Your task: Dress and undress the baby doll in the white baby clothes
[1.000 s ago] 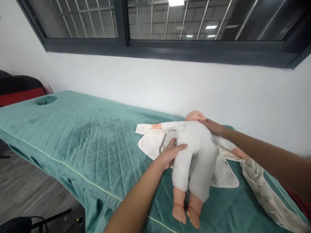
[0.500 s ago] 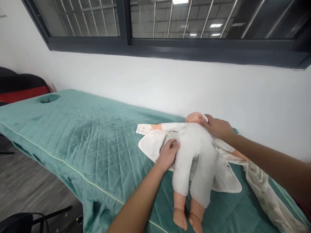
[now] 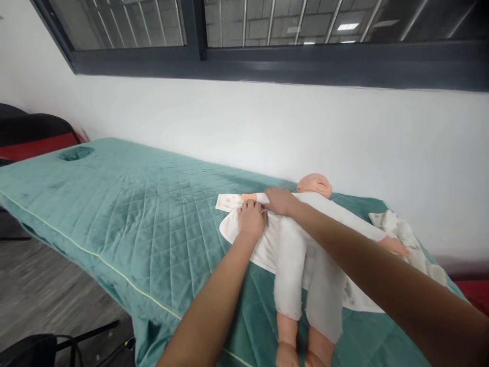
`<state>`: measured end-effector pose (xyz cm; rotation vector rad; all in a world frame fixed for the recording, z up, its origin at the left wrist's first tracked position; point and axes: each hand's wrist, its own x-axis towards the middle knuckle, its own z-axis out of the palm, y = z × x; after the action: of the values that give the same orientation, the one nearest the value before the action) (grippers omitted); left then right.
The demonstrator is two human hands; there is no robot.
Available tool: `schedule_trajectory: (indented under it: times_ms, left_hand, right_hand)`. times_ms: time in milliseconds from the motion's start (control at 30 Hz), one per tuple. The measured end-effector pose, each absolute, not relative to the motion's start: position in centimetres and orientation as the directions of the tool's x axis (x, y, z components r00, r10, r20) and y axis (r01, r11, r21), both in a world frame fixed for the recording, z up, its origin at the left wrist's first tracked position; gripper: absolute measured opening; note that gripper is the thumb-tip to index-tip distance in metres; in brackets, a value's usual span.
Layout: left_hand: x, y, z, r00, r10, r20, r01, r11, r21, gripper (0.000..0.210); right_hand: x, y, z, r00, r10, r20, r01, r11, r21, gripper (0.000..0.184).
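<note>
- white shirt [image 3: 263, 252], spread under the doll [image 3: 291, 255]; the person's left hand [image 3: 252, 220] rests on it with bent fingers, just below the doll's arm on that side
- right hand [image 3: 281, 201] reaches across the doll's chest to that same arm, fingers curled down over the doll's white sleeve; whether either hand pinches any fabric, i cannot tell
- doll lies on a green quilted bed [image 3: 153, 204], arms spread wide, head toward the wall [image 3: 267, 127], bare feet toward the person
- patterned cloth [image 3: 399, 229] lies bunched to the right of the doll, by its other hand
- round hole [image 3: 76, 153] in the bed, well left of the doll
- dark window frame [image 3: 248, 60], up on the wall beyond the doll's head
</note>
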<state>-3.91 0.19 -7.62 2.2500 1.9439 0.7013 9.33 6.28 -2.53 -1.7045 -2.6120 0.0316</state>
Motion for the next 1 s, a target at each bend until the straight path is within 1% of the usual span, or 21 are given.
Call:
schedule_trajectory:
  times_ms: [67,133,200,267,333,400,433,467,567,633,700,833,900,1000]
  left_hand:
    - [-4.4,1.1,-8.0,0.088,0.954,0.286,0.894,-0.202,0.4,0.021]
    - [-4.9,1.8,-8.3,0.055,0.945,0.323,0.844,-0.216,0.491,0.016]
    - [-5.3,2.2,-8.4,-0.039,0.925,0.377,0.752,-0.222,0.621,0.011]
    - [-5.6,2.4,-8.6,-0.157,0.902,0.403,0.662,-0.207,0.721,0.012]
    - [-5.8,2.4,-8.8,-0.248,0.884,0.396,0.612,-0.174,0.771,0.017]
    - [-6.0,2.4,-8.9,-0.292,0.876,0.384,0.578,-0.158,0.801,0.02]
    - [-6.0,2.4,-8.9,-0.307,0.873,0.379,0.556,-0.159,0.816,0.019]
    - [-6.1,2.4,-9.0,-0.323,0.869,0.376,0.536,-0.16,0.829,0.019]
    - [-6.2,2.4,-8.9,-0.384,0.844,0.375,0.493,-0.156,0.856,0.019]
    - [-6.3,2.3,-8.7,-0.419,0.825,0.378,0.481,-0.151,0.864,0.02]
    - [-6.3,1.9,-8.6,-0.43,0.815,0.388,0.484,-0.154,0.861,0.02]
    - [-5.8,1.1,-8.4,-0.369,0.822,0.434,0.535,-0.194,0.822,0.016]
    - [-5.4,0.9,-8.3,-0.251,0.835,0.49,0.612,-0.255,0.748,0.013]
    - [-5.0,0.9,-8.3,-0.039,0.831,0.555,0.756,-0.338,0.56,0.02]
  right_hand:
    - [9.2,6.4,-2.2,-0.395,0.919,-0.013,0.918,0.394,-0.047,0.041]
    - [9.6,6.3,-1.6,-0.383,0.924,-0.006,0.922,0.382,-0.07,0.043]
    - [10.3,6.0,-1.0,-0.368,0.93,0.012,0.926,0.367,-0.091,0.046]
    - [11.2,5.7,-0.6,-0.35,0.936,0.036,0.927,0.352,-0.13,0.049]
    - [12.0,5.5,-0.6,-0.344,0.937,0.056,0.916,0.349,-0.201,0.051]
    - [12.5,5.3,-0.9,-0.379,0.924,0.052,0.889,0.379,-0.258,0.053]
    - [12.6,5.2,-1.0,-0.408,0.912,0.042,0.877,0.404,-0.259,0.053]
    - [12.7,5.1,-1.2,-0.438,0.898,0.028,0.871,0.432,-0.232,0.053]
    - [12.5,4.7,-1.5,-0.485,0.875,0.001,0.87,0.482,-0.105,0.054]
    - [12.3,4.5,-1.8,-0.486,0.874,-0.001,0.873,0.485,-0.057,0.053]
    - [12.0,4.5,-2.1,-0.474,0.88,0.007,0.879,0.474,-0.043,0.051]
    - [11.3,4.5,-3.0,-0.439,0.898,0.026,0.898,0.439,-0.02,0.051]
    - [10.7,4.4,-3.1,-0.423,0.906,0.037,0.906,0.423,-0.017,0.049]
    - [9.9,3.8,-2.3,-0.4,0.914,0.069,0.915,0.403,-0.026,0.044]
